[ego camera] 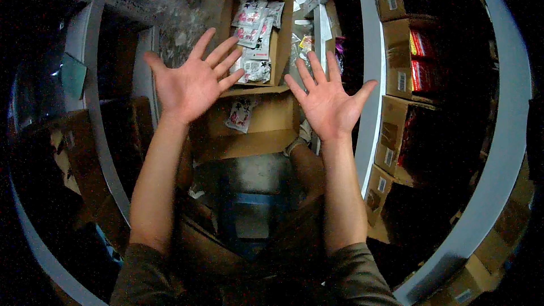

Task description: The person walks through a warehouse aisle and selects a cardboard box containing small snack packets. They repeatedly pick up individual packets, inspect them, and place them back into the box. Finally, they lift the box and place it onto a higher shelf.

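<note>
Both my hands are raised, palms up and fingers spread, with nothing in them. My left hand [193,83] is above the left side of two open cardboard boxes. My right hand [329,100] is to their right, near a shelf upright. The farther cardboard box [284,29] holds several white plastic packets [250,12] with pink and black print. In the nearer cardboard box [272,140] lies a single printed packet [241,114], against its left part. Neither hand appears to touch the boxes or packets.
Metal shelving stands on both sides. On the right shelf are several cardboard boxes [395,59], some with red packages [421,74]. Clear plastic wrap [180,25] lies beyond my left hand. A blue object [253,199] is between my legs.
</note>
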Demonstrator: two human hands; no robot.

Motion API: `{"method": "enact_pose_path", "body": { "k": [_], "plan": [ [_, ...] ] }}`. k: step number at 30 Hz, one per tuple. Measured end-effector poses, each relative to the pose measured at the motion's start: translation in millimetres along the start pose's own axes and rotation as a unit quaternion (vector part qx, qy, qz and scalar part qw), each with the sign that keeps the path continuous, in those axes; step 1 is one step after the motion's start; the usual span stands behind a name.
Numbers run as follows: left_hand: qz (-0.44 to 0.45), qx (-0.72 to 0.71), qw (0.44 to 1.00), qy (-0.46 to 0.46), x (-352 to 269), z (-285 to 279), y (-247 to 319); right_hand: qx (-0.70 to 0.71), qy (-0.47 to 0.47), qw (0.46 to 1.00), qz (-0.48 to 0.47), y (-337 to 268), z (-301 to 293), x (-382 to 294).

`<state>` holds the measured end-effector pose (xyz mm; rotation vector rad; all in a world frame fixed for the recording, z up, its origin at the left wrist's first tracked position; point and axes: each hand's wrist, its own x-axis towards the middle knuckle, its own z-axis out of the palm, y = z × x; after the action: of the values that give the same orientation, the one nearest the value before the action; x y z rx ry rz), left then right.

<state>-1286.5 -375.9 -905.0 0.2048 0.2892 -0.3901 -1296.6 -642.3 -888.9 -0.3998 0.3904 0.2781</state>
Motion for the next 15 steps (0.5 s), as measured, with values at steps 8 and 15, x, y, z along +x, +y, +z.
{"method": "enact_pose_path", "body": {
  "k": [8,15],
  "plan": [
    [-0.004,-0.001,1.0,0.011,-4,2,2,-0.006,-0.012,1.0,0.003,5,4,-2],
    [-0.014,-0.007,1.0,0.007,-4,-1,2,0.005,-0.019,1.0,0.018,6,6,-3]
  ]
}}
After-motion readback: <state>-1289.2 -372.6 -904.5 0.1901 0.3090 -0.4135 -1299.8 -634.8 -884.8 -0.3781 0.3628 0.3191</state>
